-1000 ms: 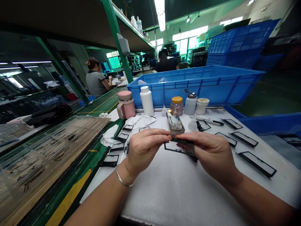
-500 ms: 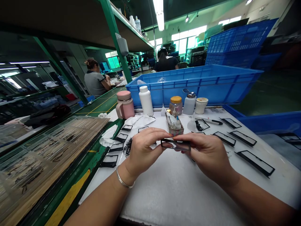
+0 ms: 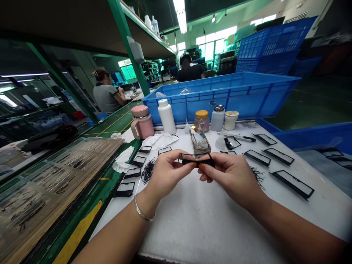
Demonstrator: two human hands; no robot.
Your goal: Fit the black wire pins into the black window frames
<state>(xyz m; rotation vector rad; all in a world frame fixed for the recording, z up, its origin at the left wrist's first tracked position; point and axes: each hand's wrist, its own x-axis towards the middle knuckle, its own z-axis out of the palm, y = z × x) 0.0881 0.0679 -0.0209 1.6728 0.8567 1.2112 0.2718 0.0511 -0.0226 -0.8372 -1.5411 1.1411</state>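
Between both hands, above the white tabletop (image 3: 189, 216), is a small black rectangular frame (image 3: 197, 161) with a clear middle. My left hand (image 3: 169, 170) pinches its left end, thumb along the near edge. My right hand (image 3: 229, 172) grips the right end, its thumb also on the near side. Similar black frames lie on both sides, such as one at the left (image 3: 125, 188) and a longer one at the right (image 3: 293, 184). A pile of thin black strips (image 3: 148, 170) sits beside my left hand, and more strips (image 3: 257, 176) show past my right hand.
Behind the hands stand a small box of bottles (image 3: 202, 149), a pink mug (image 3: 142, 123), a white bottle (image 3: 167, 116) and several jars. A large blue crate (image 3: 220, 96) spans the back. A compartment tray (image 3: 55, 179) lies left. Two people sit farther off.
The black frame has been tilted in my hands, and both thumbs now lie on its near edge. The hands stay at its two ends. The camera view has shifted slightly.
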